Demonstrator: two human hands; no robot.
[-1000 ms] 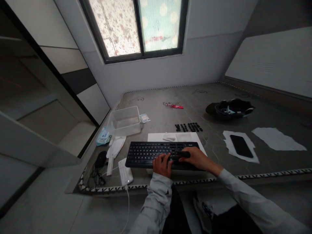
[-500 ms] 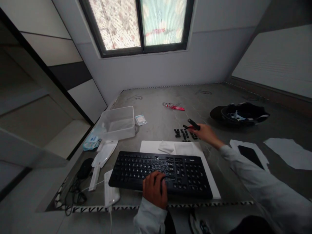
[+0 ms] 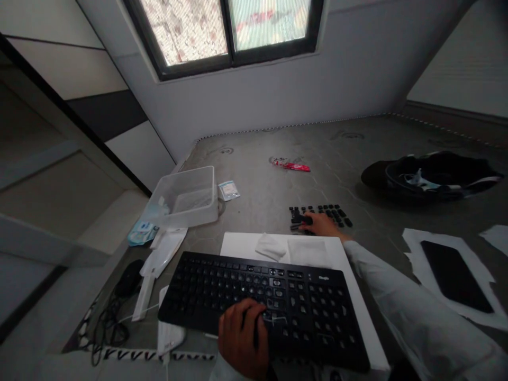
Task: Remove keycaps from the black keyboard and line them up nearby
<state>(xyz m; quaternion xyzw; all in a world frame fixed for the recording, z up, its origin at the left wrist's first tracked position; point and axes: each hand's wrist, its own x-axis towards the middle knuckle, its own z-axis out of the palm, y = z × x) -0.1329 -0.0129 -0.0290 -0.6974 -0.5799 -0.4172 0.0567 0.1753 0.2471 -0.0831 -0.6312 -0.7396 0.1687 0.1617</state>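
A black keyboard [image 3: 254, 296] lies slanted near the front of the table, with several keycaps gone from its right part and a thin wire exposed. My left hand [image 3: 244, 336] rests on its near edge, fingers bent and lying over the keys. Beyond the keyboard, my right hand [image 3: 321, 224] is low over several loose black keycaps [image 3: 337, 214] set out on the table. Its fingers are closed around a black stick-like tool [image 3: 305, 219], which is partly hidden by the hand. The tool's exact kind is unclear.
Under the keyboard is a white board [image 3: 234, 242] with white cloths [image 3: 272, 246]. A clear plastic box [image 3: 188, 211], mouse [image 3: 129, 278] and cable stand left. A red packet [image 3: 293, 166] lies behind. To the right are a dark cap [image 3: 424, 177] and a phone [image 3: 456, 275] on paper.
My right hand has come down to the keycaps with the black tool, which was raised above them before. The left hand still lies on the keyboard. The whole view has shifted.
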